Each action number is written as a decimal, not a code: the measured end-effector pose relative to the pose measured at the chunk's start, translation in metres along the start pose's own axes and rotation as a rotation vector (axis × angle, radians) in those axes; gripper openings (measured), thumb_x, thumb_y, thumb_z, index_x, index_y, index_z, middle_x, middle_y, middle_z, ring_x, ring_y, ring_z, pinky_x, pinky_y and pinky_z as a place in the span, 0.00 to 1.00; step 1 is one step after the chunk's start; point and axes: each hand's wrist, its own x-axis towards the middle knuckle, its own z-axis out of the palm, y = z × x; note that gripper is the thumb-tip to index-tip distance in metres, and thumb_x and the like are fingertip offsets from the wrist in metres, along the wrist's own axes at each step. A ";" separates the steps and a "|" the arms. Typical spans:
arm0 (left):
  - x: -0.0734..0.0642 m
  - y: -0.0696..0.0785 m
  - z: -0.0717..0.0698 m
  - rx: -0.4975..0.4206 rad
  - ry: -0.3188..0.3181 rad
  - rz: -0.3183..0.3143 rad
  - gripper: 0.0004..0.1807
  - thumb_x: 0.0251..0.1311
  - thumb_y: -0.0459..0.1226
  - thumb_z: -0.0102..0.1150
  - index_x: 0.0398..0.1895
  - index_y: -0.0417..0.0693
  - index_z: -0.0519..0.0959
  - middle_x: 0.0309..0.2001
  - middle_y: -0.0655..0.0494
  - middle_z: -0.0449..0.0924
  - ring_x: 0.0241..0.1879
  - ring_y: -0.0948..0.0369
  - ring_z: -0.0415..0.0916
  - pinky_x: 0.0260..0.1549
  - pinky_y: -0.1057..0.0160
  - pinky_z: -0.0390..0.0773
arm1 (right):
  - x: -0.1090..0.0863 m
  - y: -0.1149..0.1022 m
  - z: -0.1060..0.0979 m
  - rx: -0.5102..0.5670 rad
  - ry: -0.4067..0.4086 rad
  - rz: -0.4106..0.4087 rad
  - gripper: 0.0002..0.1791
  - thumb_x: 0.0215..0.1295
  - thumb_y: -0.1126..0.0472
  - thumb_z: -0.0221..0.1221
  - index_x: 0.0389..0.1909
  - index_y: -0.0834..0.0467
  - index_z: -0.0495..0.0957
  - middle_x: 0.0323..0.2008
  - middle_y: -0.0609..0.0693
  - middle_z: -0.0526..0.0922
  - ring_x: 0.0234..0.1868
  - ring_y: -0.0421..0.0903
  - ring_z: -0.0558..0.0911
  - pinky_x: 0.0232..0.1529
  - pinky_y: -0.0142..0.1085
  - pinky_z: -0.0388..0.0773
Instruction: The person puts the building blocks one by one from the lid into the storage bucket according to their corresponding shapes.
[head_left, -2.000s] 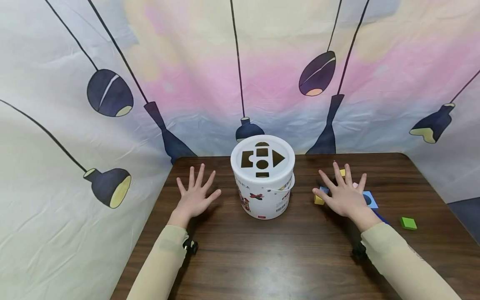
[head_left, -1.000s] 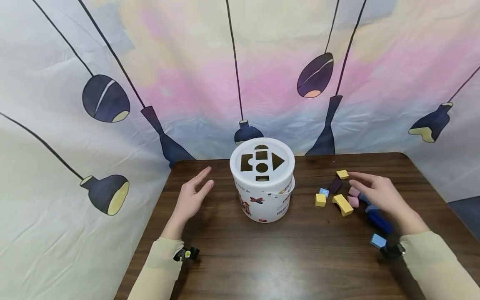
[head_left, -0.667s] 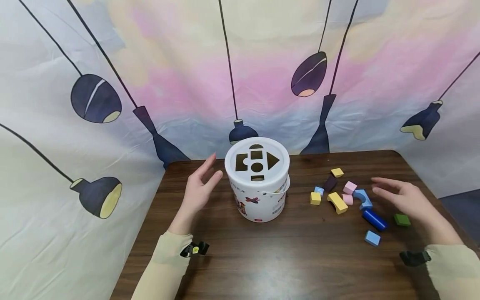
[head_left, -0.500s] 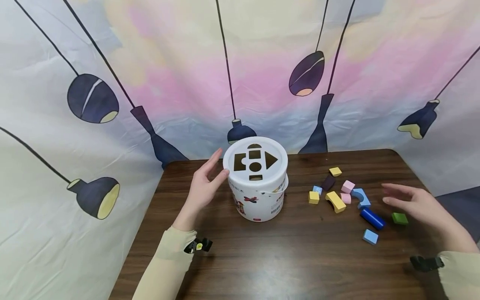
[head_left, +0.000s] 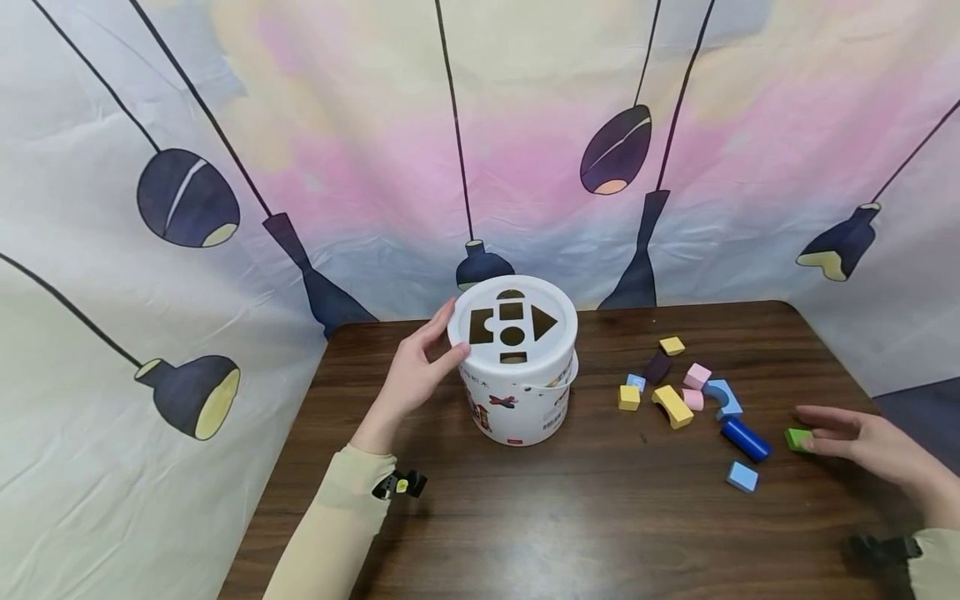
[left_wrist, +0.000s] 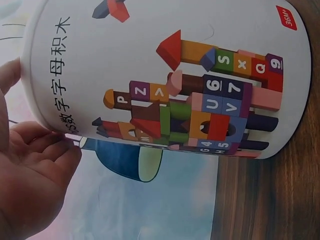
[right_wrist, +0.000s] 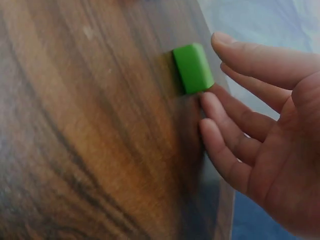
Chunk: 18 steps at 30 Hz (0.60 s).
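Note:
In the head view, a white lidded bucket with shaped holes in its lid stands upright on the table. My left hand is at its left side, the thumb over the lid's rim and the fingers fairly straight along the edge. The left wrist view shows the bucket's printed side beside that hand. At the right, my right hand reaches to a green block lying on the wood. In the right wrist view, thumb and fingers stand apart around the green block, fingertips right at its lower edge.
Several loose blocks lie between bucket and right hand: a yellow arch, a yellow block, a blue arch, a blue cylinder, a light blue block and a pink block. A patterned cloth hangs behind the table.
Both hands were spread flat over the table. The left has moved right to the bucket's rim; the right has moved right and nearer me, then down to the green block. The blocks stay put.

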 end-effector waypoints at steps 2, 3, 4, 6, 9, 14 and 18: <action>0.000 0.000 -0.001 -0.001 -0.007 -0.012 0.40 0.72 0.40 0.69 0.84 0.52 0.64 0.83 0.60 0.59 0.78 0.57 0.64 0.68 0.47 0.73 | 0.001 0.003 0.001 0.007 -0.014 0.001 0.52 0.74 0.40 0.66 0.74 0.80 0.61 0.69 0.85 0.63 0.63 0.81 0.74 0.53 0.68 0.77; 0.000 0.001 -0.002 -0.005 -0.011 -0.018 0.40 0.72 0.40 0.70 0.84 0.53 0.64 0.82 0.61 0.60 0.77 0.57 0.65 0.68 0.48 0.74 | 0.001 0.004 0.002 0.011 -0.020 0.002 0.52 0.74 0.40 0.66 0.74 0.80 0.61 0.70 0.85 0.63 0.63 0.81 0.73 0.53 0.69 0.77; 0.001 0.001 -0.002 -0.013 -0.016 -0.027 0.41 0.71 0.40 0.71 0.84 0.53 0.64 0.82 0.61 0.60 0.77 0.57 0.66 0.68 0.49 0.74 | 0.002 0.006 0.003 0.012 -0.030 0.003 0.52 0.73 0.40 0.67 0.75 0.80 0.60 0.69 0.85 0.63 0.63 0.81 0.72 0.53 0.69 0.76; 0.001 0.003 -0.003 -0.038 -0.028 -0.044 0.41 0.70 0.39 0.72 0.84 0.53 0.64 0.82 0.60 0.61 0.76 0.56 0.67 0.67 0.52 0.74 | 0.003 0.008 0.003 0.015 -0.047 0.009 0.53 0.73 0.39 0.67 0.75 0.79 0.60 0.70 0.84 0.64 0.64 0.81 0.71 0.53 0.70 0.74; 0.003 0.005 -0.005 -0.065 -0.048 -0.071 0.42 0.69 0.38 0.73 0.84 0.52 0.64 0.82 0.58 0.61 0.75 0.55 0.68 0.68 0.55 0.73 | 0.005 0.008 0.004 0.016 -0.059 0.007 0.52 0.72 0.40 0.68 0.75 0.78 0.61 0.70 0.85 0.63 0.64 0.82 0.70 0.54 0.70 0.74; 0.007 0.009 -0.014 -0.051 -0.092 -0.128 0.44 0.68 0.40 0.75 0.83 0.52 0.64 0.81 0.56 0.61 0.74 0.56 0.70 0.67 0.58 0.74 | 0.006 0.006 0.005 0.027 -0.057 -0.013 0.47 0.71 0.45 0.70 0.72 0.78 0.66 0.69 0.86 0.62 0.62 0.82 0.70 0.54 0.68 0.75; 0.010 0.015 -0.019 0.000 -0.114 -0.160 0.45 0.65 0.42 0.77 0.83 0.53 0.65 0.81 0.54 0.63 0.73 0.56 0.71 0.66 0.56 0.75 | 0.008 0.007 0.006 0.038 -0.072 0.022 0.49 0.68 0.40 0.72 0.70 0.77 0.68 0.68 0.85 0.63 0.62 0.80 0.70 0.55 0.69 0.74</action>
